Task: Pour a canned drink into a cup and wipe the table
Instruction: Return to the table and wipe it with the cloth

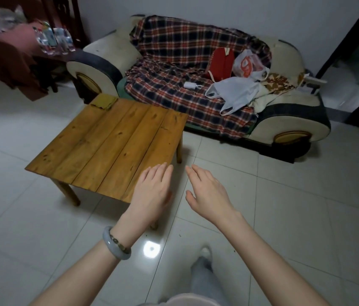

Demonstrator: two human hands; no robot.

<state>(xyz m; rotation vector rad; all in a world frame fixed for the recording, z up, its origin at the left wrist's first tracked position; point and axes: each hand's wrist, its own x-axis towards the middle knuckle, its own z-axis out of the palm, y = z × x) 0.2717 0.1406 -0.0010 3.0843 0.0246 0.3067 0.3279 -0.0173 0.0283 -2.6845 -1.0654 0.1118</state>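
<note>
A low wooden plank table [99,146] stands on the tiled floor, left of centre. A folded yellow-brown cloth [105,101] lies on its far corner. My left hand [152,191] hovers over the table's near right corner, fingers straight, holding nothing. My right hand [207,193] is stretched out beside it over the floor, fingers straight and empty. No can or cup shows in this view.
A sofa [293,122] with a plaid blanket stands behind the table, carrying plastic bags [236,91], a red item [220,62] and a small white charger [190,85]. Several water bottles [52,40] stand at the back left. My leg [205,277] shows below.
</note>
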